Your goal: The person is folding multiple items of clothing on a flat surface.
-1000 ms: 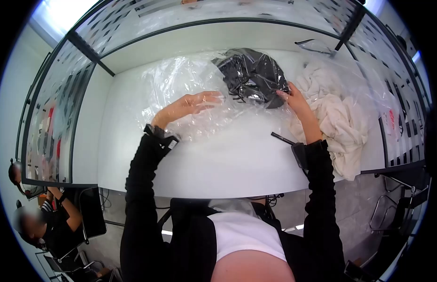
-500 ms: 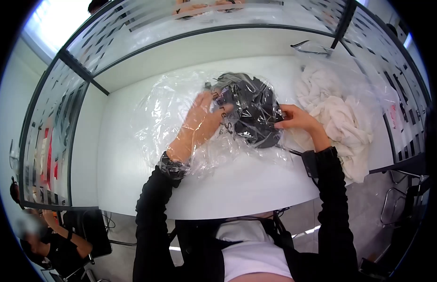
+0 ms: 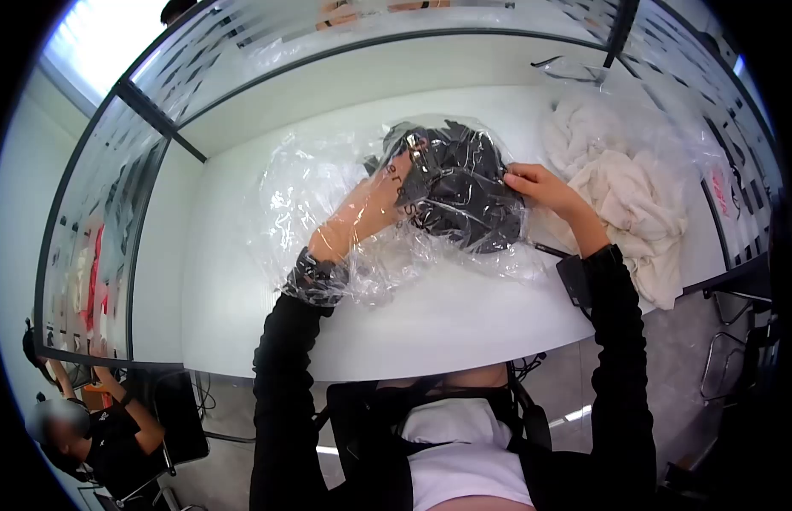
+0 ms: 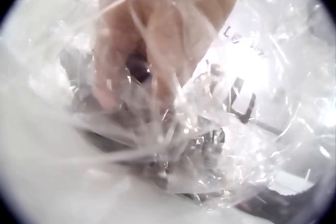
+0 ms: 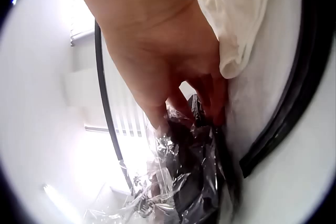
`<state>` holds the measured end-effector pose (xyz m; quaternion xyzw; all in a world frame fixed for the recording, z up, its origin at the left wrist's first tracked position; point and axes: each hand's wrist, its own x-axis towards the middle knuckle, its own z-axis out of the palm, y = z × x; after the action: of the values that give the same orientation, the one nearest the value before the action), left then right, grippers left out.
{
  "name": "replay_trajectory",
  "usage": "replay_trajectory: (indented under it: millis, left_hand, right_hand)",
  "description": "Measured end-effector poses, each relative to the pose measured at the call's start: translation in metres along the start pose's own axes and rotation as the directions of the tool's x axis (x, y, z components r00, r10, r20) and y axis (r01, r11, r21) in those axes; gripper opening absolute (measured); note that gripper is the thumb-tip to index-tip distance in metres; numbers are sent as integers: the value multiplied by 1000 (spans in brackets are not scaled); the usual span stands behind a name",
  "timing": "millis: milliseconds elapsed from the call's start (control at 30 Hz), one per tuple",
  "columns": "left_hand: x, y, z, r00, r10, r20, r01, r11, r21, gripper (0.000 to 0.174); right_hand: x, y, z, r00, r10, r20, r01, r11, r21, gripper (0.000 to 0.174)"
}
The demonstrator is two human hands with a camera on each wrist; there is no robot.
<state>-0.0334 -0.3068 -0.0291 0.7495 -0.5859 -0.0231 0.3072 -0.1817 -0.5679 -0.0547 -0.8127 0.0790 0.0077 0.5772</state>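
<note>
A bundle of dark cloth [image 3: 468, 192] lies in a clear plastic bag [image 3: 306, 166] with black print, at mid-table in the head view. My left hand [image 3: 374, 200] reaches inside the bag, the film and its letters lying over the fingers and wrist. In the left wrist view crumpled film veils that hand [image 4: 152, 40], its thumb and fingers bent down onto the dark cloth. On the bundle's right edge my right hand [image 3: 545, 187] pinches cloth and film together. The right wrist view has the fingertips of that hand [image 5: 173, 61] dug into the shiny wrapped cloth.
Cream cloth [image 3: 630, 200] lies heaped at the right, by more clear plastic [image 3: 651, 111]. Dark-framed partitions [image 3: 396, 38] bound the white table [image 3: 234, 315] at the back and sides. Another person [image 3: 115, 426] sits at lower left.
My left hand has gone from the bag's left part onto the bundle, under the film. The wrapped bundle has come nearer to me, my right hand staying at its right edge.
</note>
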Motion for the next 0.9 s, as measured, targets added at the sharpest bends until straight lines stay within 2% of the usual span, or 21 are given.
replay_trajectory:
  millis: [100,133,233,267,467,600,700,733,833,867,900]
  left_hand:
    - [2,8,-7,988,-68,142,62,997,51,65]
    - [2,12,-9,992,-44,122,38,998,49,58]
    - [-2,-5,-4,992,62,106,-68,996,52,56]
    - [-2,-8,-2,994,48,95,-51,998,29,53]
    - [-4,-29,6,987,135,89,-146,979,139,55]
    - [-6,-23,3,990,58,130,-73,990,119,54]
    - [-6,-38,13,988,113,107,-127,982,136,49]
    - [-5,-26,6,991,22,133,-38,993,113,45]
    - [-7,-16,0,996,-2,92,-10,992,130,45]
    - [-11,-1,-14,998,-30,62,26,998,63,46]
    - [-13,-1,-19,1000,11,11,-12,997,77,45]
  right_hand:
    - [-3,-9,5,999,8,-33,-9,1000,-22,26]
    - [-4,-9,6,999,11,-33,-11,1000,-24,26]
    - [-4,-11,7,999,20,-35,-20,1000,-17,26]
    - [-4,-11,8,999,18,-32,-18,1000,-6,25]
    - [-2,-10,7,1000,10,-16,-10,1000,-20,24]
    - [-3,-7,8,1000,-2,-20,2,1000,-12,25]
    - [-2,-7,9,1000,-8,-5,8,1000,-1,24]
    - [-3,-8,10,1000,-10,6,10,1000,25,24]
    - [0,1,7,1000,-15,7,14,995,101,22]
    - [1,3,4,1000,-4,-8,5,991,131,22]
    - [1,4,4,1000,9,-22,-6,987,160,22]
